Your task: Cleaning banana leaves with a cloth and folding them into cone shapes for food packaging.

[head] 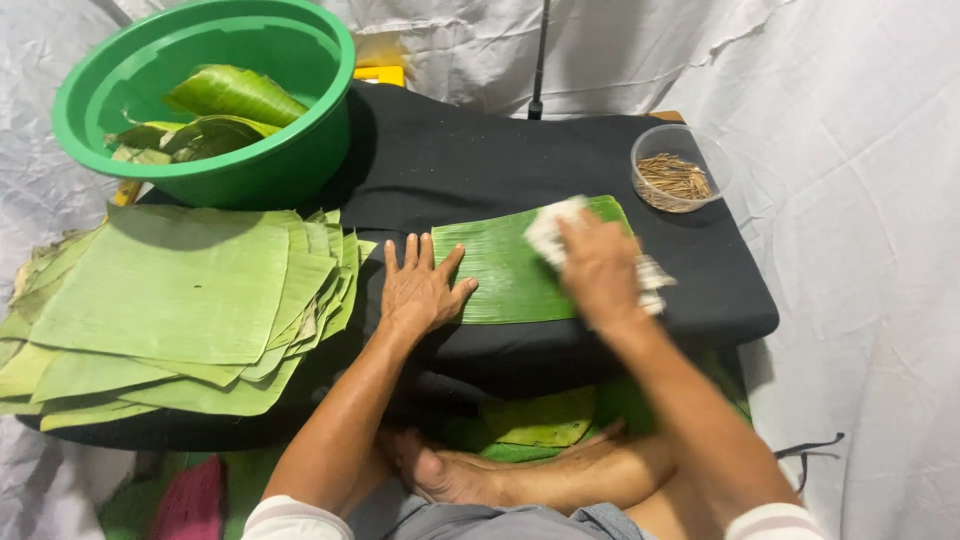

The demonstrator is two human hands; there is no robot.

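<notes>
The left hand lies flat, fingers spread, on the banana leaf's left edge. The right hand, farther right on the leaf, grips a white cloth, palm down.

Flat green banana leaf piece on black cloth, white rag atop.

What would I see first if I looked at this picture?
Most likely the big green basin at the top left, with rolled leaves inside, and the thick stack of flat green leaves lying below it. Then the middle: the left hand presses flat on one leaf piece on the black table, while the right hand holds a white cloth on it.
</notes>
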